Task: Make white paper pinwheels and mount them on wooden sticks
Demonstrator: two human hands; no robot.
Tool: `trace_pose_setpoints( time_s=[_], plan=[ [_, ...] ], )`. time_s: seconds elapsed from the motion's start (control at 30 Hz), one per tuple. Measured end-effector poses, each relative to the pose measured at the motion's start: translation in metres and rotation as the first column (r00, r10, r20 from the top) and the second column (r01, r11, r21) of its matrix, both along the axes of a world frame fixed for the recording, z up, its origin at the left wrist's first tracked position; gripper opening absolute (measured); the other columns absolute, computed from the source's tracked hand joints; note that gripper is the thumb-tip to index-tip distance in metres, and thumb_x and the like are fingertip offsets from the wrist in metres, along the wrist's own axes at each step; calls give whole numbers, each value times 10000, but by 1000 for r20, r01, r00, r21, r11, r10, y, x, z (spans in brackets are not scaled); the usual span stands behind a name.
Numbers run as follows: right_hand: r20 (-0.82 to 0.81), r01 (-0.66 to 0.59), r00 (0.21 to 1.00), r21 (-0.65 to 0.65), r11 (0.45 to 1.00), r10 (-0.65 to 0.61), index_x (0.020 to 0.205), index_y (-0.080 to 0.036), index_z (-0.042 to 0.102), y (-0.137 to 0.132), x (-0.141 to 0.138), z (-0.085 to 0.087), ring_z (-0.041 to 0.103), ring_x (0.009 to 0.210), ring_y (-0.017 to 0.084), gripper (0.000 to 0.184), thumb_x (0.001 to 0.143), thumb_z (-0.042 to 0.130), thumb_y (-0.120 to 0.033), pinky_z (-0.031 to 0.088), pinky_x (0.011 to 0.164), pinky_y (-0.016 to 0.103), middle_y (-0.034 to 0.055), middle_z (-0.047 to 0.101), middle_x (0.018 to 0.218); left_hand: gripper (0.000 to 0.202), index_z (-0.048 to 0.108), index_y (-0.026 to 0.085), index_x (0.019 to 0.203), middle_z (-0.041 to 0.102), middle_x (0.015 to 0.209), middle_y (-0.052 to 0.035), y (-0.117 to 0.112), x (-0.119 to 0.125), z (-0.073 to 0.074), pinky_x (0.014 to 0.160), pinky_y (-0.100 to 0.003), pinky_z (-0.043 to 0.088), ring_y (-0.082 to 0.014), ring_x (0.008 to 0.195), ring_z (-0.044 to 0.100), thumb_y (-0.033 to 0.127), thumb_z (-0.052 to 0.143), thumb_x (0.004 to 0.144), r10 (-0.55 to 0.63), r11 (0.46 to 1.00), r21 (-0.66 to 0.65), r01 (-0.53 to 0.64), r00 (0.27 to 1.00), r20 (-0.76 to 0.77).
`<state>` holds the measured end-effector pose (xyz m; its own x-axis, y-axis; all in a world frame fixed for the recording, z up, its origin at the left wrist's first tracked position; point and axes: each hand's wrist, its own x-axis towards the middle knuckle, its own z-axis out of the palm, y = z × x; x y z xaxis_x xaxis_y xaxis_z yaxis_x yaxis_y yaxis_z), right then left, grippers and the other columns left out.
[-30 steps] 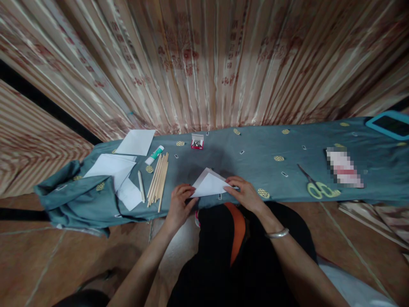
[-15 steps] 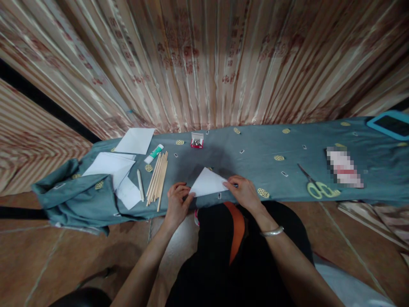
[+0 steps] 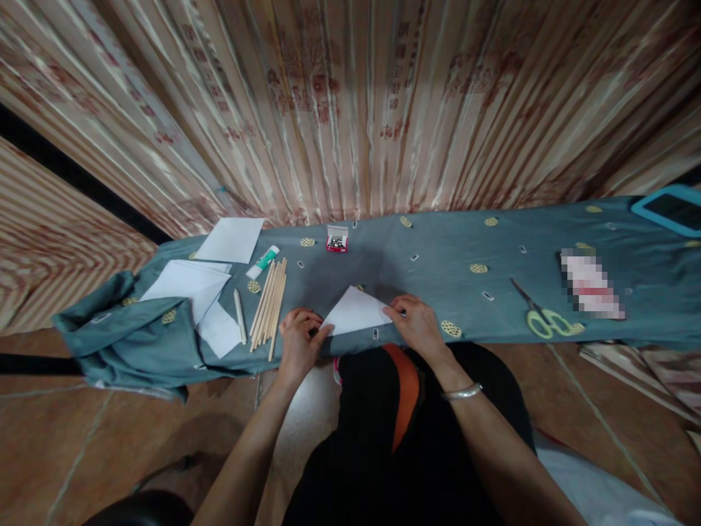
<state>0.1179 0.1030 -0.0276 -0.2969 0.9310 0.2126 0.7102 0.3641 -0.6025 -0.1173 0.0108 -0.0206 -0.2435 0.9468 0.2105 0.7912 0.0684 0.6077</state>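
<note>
A white sheet of paper folded into a triangle (image 3: 357,312) lies on the cloth-covered table before me, its peak pointing away. My left hand (image 3: 300,342) pinches its left corner, the thumb on top of the paper. At the opposite corner, my right hand (image 3: 417,325) grips the paper between thumb and curled fingers. Left of my left hand lie several thin wooden sticks (image 3: 269,310) in a loose bundle. A small red box (image 3: 336,241) of metal pieces stands open beyond the paper.
Leftward are a glue stick (image 3: 263,261), a white pen-like stick (image 3: 239,316) and white paper sheets (image 3: 230,239). To the right lie green-handled scissors (image 3: 542,321), a blurred-out item (image 3: 590,285) and a blue-framed tablet (image 3: 671,210). A pleated curtain (image 3: 350,109) hangs behind the table.
My left hand has slid slightly left along the paper's corner. The folded paper and my right hand stay almost where they were.
</note>
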Motion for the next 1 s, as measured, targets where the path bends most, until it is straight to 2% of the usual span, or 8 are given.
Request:
trace_pose_setpoints(
  time_s=[0.17, 0.27, 0.33, 0.43, 0.5, 0.6, 0.77, 1.0],
  plan=[
    [62, -9, 998, -30, 1000, 11, 646, -222, 596, 5, -1, 3, 643, 858, 222, 210, 849, 618, -271, 460, 784, 325, 62, 697, 844, 284, 657, 212, 636, 710, 863, -63, 1, -4, 4, 936, -516, 364, -280, 957, 591, 412, 642, 838, 13, 1000, 14, -11, 992, -126],
    [82, -32, 996, -33, 999, 34, 642, -226, 597, 7, 0, 4, 640, 824, 210, 214, 850, 616, -274, 449, 755, 310, 53, 690, 822, 204, 705, 201, 946, 696, 1082, -109, -2, 2, 14, 995, -554, 346, -316, 1078, 574, 363, 613, 862, 14, 998, 58, 1, 965, -261],
    [93, -46, 994, -34, 998, 49, 639, -226, 597, 8, 0, 4, 637, 810, 204, 218, 848, 619, -281, 442, 745, 303, 49, 683, 806, 295, 634, 191, 1175, 639, 1264, -123, -4, 13, 22, 1083, -575, 272, -320, 1246, 503, 240, 539, 901, -56, 992, 88, 92, 936, -346],
    [105, -44, 993, -41, 998, 48, 637, -223, 604, 8, 0, 6, 633, 793, 200, 224, 852, 614, -287, 434, 727, 296, 50, 677, 796, 379, 552, 185, 1287, 566, 1391, -101, -4, 37, 26, 1157, -571, 183, -283, 1400, 366, 138, 421, 934, -263, 950, 38, 310, 861, -435],
    [112, -38, 993, -43, 998, 42, 641, -220, 611, 8, 0, 6, 632, 787, 201, 233, 864, 598, -287, 432, 724, 297, 55, 678, 799, 403, 496, 147, 1344, 514, 1442, -116, -3, 51, 23, 1166, -563, 197, -281, 1432, 314, 171, 418, 949, -369, 916, -30, 401, 808, -460],
    [118, -42, 992, -35, 998, 46, 657, -214, 619, 7, 0, 7, 635, 797, 205, 244, 885, 571, -285, 435, 738, 301, 62, 683, 813, 460, 435, 119, 1392, 468, 1475, -145, -1, 64, 12, 1163, -557, 235, -293, 1441, 295, 246, 460, 951, -434, 891, -96, 444, 769, -470],
    [123, -44, 991, -26, 999, 47, 664, -214, 621, 7, 0, 7, 634, 803, 212, 247, 892, 562, -292, 441, 737, 308, 66, 681, 820, 539, 394, 126, 1419, 429, 1499, -163, -2, 65, -4, 1154, -552, 271, -317, 1446, 275, 345, 500, 938, -412, 903, -98, 419, 776, -477],
    [108, -31, 994, -11, 999, 32, 662, -223, 621, 6, -1, 7, 634, 806, 217, 244, 887, 563, -298, 448, 740, 313, 63, 679, 807, 541, 392, 132, 1424, 422, 1504, -157, -4, 65, -7, 1151, -553, 281, -335, 1452, 249, 355, 491, 940, -404, 908, -100, 407, 785, -470]
  ],
)
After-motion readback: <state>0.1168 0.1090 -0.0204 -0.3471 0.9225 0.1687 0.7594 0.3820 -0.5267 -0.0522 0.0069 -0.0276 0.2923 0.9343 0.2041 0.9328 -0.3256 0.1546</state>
